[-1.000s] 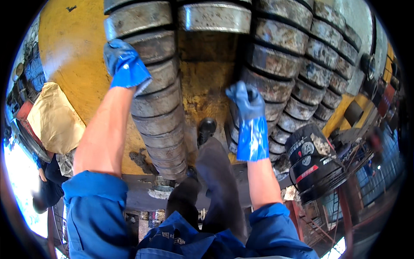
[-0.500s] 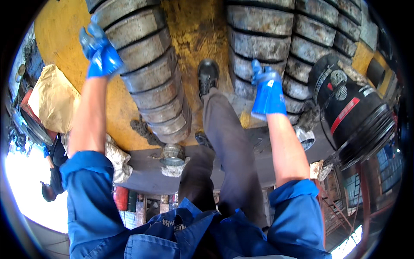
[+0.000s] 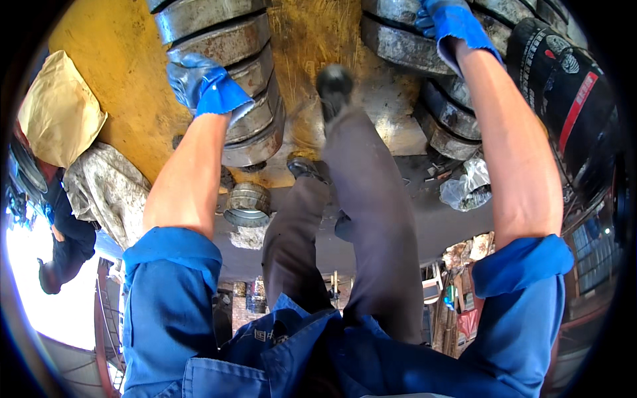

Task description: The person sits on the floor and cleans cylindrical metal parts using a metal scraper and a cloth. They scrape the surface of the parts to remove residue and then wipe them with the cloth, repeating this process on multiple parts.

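Metal rings (image 3: 222,40) fill the top of the head view I am watching, packed in one row on the left and in more rows on the right, with a strip of yellow floor (image 3: 305,33) between them. I see the left hand (image 3: 196,78), in a blue glove, against the outer side of the left row, its fingers bent and close together; I cannot tell from here whether they grip a ring. The right hand (image 3: 446,18), gloved alike, lies over the rings of the right-hand rows near the upper edge, fingers curled; the cuff and the picture's edge hide too much for me to say whether it pinches one. Below the left row I make out a separate metal collar (image 3: 247,204) on the grey ground (image 3: 424,215). Beneath the right rows I find a crumpled clear plastic bag (image 3: 472,187), and beside the right forearm a black bucket (image 3: 564,86) with a red band. On my far left lie a tan paper sheet (image 3: 61,109) and a stained whitish sack (image 3: 109,189), with a co-worker (image 3: 70,242) in dark clothing below them. One dark shoe (image 3: 334,83), blurred, shows between the rows.
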`<state>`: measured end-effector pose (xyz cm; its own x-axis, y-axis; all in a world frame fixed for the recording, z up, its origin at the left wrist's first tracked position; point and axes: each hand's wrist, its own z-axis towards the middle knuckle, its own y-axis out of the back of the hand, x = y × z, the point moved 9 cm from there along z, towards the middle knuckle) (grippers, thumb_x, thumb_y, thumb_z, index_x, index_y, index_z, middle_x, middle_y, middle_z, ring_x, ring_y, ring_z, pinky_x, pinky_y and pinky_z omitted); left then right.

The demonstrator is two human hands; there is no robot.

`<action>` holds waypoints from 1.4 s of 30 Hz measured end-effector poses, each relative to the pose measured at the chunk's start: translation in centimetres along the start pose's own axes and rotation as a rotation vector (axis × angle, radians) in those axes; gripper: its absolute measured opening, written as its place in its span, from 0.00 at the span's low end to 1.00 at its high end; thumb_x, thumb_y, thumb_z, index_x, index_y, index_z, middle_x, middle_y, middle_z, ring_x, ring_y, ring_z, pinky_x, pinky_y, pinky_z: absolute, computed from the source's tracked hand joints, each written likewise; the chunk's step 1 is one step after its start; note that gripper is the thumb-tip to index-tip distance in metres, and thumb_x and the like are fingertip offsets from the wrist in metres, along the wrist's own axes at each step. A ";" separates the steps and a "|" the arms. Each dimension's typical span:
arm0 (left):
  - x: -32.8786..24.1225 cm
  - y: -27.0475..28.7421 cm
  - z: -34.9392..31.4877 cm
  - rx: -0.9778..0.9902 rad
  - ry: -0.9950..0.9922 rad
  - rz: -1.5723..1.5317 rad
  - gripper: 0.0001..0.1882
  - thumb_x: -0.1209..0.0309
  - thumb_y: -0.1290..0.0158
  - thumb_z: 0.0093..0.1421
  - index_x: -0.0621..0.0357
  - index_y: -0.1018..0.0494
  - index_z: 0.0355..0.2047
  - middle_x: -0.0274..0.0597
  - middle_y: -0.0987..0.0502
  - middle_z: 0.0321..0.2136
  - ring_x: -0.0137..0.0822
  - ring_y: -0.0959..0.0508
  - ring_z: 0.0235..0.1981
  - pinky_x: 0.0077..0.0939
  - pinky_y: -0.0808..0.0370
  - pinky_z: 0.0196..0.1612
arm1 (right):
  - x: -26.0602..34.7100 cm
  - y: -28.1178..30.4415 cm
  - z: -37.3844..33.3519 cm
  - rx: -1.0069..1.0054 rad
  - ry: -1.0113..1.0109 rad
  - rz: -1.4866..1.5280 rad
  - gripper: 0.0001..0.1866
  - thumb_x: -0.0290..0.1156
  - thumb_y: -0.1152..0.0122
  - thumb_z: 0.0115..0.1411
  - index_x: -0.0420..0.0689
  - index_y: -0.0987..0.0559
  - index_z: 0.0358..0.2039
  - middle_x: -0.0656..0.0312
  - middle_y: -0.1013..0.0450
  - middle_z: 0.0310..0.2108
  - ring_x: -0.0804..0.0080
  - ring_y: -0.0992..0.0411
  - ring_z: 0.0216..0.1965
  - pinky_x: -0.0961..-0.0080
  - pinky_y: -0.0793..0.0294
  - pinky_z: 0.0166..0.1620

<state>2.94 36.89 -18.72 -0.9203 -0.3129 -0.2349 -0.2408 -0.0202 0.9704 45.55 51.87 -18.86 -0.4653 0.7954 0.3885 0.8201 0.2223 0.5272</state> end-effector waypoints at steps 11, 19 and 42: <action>-0.3 0.3 -1.5 -0.170 -0.067 -0.003 0.27 0.59 0.54 0.66 0.66 0.33 0.59 0.63 0.30 0.57 0.58 0.28 0.57 0.49 0.31 0.59 | 0.5 0.3 -4.4 -0.019 0.241 -0.115 0.24 0.50 0.43 0.66 0.40 0.19 0.28 0.55 0.22 0.22 0.63 0.25 0.21 0.66 0.26 0.29; -5.1 1.4 -10.1 -0.515 -0.214 -0.127 0.28 0.59 0.53 0.66 0.66 0.33 0.60 0.62 0.31 0.58 0.58 0.29 0.58 0.49 0.31 0.59 | -3.3 -3.8 -9.8 -0.006 0.582 -0.096 0.25 0.53 0.42 0.65 0.40 0.19 0.27 0.56 0.22 0.21 0.66 0.24 0.21 0.67 0.25 0.29; -14.7 14.7 -92.6 1.299 -0.023 0.106 0.17 0.64 0.48 0.53 0.52 0.27 0.44 0.44 0.26 0.40 0.44 0.28 0.46 0.40 0.33 0.47 | -68.8 -15.1 -58.3 0.383 -0.340 0.219 0.13 0.35 0.47 0.63 0.43 0.22 0.24 0.63 0.28 0.20 0.68 0.28 0.24 0.68 0.28 0.30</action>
<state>41.44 -46.72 4.27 -0.9551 -0.2396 -0.1742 -0.2752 0.9351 0.2231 45.81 -39.09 -9.47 -0.1890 0.9691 0.1584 0.9774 0.1701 0.1251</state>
